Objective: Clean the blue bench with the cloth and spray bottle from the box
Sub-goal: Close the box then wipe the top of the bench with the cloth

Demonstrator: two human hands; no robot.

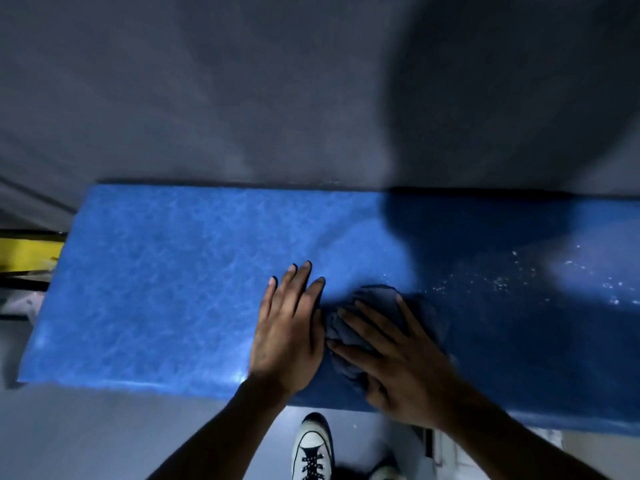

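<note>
**Wiping underway, mid-surface**

Right hand (pixel 398 355) presses flat on bunched cloth (pixel 349 336) w/ fingers spread, no closed grip; left hand (pixel 289 336) lies open on the blue surface (pixel 156 289) just beside it. Droplets (pixel 502 280) sit to the right, so next pass prob. needs a sweep that way. Spray bottle, box not in view. No writing legible.

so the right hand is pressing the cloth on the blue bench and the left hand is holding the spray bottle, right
Not quite. The head view shows the left hand lying flat and empty on the blue bench, beside the cloth; no spray bottle is in view. The right hand is pressing the cloth on the bench, as you said.
</note>
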